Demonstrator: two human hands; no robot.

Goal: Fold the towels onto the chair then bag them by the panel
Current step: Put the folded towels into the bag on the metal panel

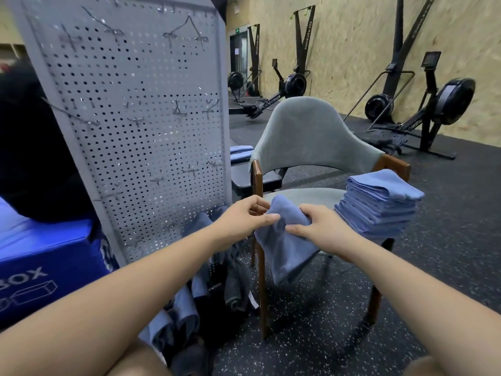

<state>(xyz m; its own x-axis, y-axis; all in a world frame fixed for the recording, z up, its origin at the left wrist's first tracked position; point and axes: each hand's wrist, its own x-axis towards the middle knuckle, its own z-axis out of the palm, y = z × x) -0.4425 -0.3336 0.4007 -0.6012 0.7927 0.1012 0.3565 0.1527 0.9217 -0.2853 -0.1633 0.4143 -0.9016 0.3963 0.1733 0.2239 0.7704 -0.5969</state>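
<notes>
One blue towel (284, 245) hangs in the air just in front of the chair's seat, pinched along its top edge by both hands. The left hand (241, 223) grips one upper corner between thumb and curled fingers; the right hand (322, 229) pinches the cloth beside it, so the rest drapes down freely. Holding it by the top edge likely lets its weight pull the cloth flat for the next fold.

Just to the right, a stack of folded towels (379, 204) sits on the right side of the grey chair (309, 131), leaving bare seat beside it, probably as room to lay and crease each new one.

Left of the chair stands the perforated panel (141, 118) with wire hooks. At its foot lie crumpled blue towels (184, 308), apparently the pile not yet folded, close enough to reach without moving. No bag can be clearly made out. Bagging seems some way off.

A blue box (46, 253) sits further left; rowing machines (290, 85) line the far wall.
</notes>
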